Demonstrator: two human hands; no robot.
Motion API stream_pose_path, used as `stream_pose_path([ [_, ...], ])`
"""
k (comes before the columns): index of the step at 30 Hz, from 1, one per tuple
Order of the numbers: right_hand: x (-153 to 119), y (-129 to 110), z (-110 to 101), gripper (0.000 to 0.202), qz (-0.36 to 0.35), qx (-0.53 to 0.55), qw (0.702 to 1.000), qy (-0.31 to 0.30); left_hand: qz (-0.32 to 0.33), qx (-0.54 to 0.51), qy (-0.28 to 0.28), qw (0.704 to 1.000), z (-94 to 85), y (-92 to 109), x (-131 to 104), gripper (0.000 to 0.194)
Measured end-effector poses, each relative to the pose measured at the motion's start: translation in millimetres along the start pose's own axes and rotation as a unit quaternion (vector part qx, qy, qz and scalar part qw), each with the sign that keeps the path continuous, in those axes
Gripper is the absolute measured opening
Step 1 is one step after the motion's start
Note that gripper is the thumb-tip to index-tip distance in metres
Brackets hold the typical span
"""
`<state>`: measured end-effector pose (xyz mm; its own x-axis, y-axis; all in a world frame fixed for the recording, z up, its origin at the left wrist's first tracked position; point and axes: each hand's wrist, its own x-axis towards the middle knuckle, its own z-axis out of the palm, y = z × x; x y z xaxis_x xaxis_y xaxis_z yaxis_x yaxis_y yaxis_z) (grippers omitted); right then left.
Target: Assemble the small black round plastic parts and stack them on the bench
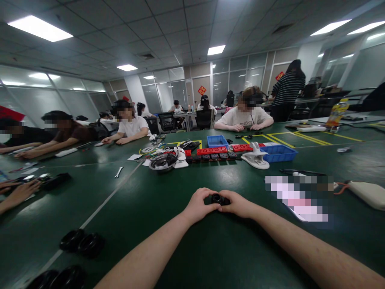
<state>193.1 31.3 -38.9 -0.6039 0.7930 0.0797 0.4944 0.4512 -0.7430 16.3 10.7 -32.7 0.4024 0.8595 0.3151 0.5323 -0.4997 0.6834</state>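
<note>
Both my hands meet at the middle of the green table, around a small black ring-shaped part. My left hand curls round its left side, thumb in front and fingers behind. From the right, my right hand grips the same part between thumb and fingers. A round opening shows at its top; much of the rest is hidden by my fingers. Several similar black rings lie at the lower left, beside my left forearm.
Ahead stand red power strips, blue trays, a white clip stand and a cable coil. A wrench lies left. To the right are a blurred phone and a pale pouch. Co-workers sit around the table.
</note>
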Motion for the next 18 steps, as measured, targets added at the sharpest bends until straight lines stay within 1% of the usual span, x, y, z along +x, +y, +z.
stream_pose_path([
  [3, -0.7, -1.7, -2.4, 0.024, 0.0, 0.003, 1.0, -0.005, 0.005, -0.006, 0.001, 1.0, 0.5, -0.5, 0.0, 0.032],
  [8, -1.1, -4.1, -10.1, 0.023, 0.001, 0.03, 0.997, -0.073, -0.001, -0.001, -0.016, 1.0, -0.2, -0.6, 0.2, 0.032],
  [13, 1.0, -1.8, -7.7, 0.018, 0.003, 0.035, 0.998, -0.05, -0.018, -0.012, -0.026, 0.999, -0.1, -1.1, 1.1, 0.033],
  [18, 1.6, 1.1, -5.9, 0.017, -0.01, 0.014, 0.999, -0.043, -0.021, -0.014, -0.018, 1.0, 1.3, -2.6, 1.5, 0.033],
])
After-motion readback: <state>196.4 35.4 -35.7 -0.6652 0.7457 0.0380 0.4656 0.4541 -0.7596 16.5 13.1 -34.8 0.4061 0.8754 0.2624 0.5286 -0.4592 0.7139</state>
